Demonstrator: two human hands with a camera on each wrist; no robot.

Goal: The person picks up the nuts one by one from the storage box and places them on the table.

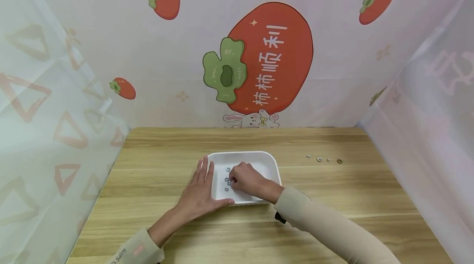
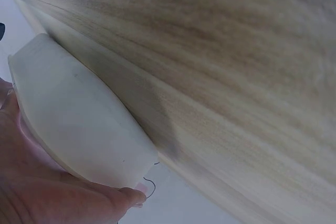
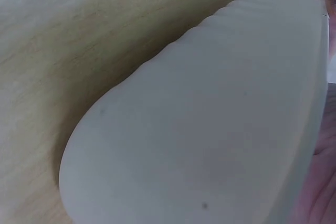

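Observation:
A white plastic tray (image 1: 263, 158) stands on the wooden table, with several small metal nuts (image 1: 226, 189) on the left part of its floor. My left hand (image 1: 198, 196) rests against the tray's left side, fingers straight and spread, thumb stretched along the front rim. Inside the tray is my right hand (image 1: 249, 179), its fingers curled and fingertips down beside the nuts. Whether a nut is pinched between those fingertips is hidden. The left wrist view shows the tray's outer wall (image 2: 84, 114) against the left hand; the right wrist view shows mostly the outer wall (image 3: 199, 103).
Several small metal pieces, among them a ring-shaped nut (image 1: 340, 160), lie in a spaced row on the table (image 1: 333, 190) right of the tray. A printed sheet (image 1: 163, 58) with red fruit stands behind the table, and light sheets hang at both sides.

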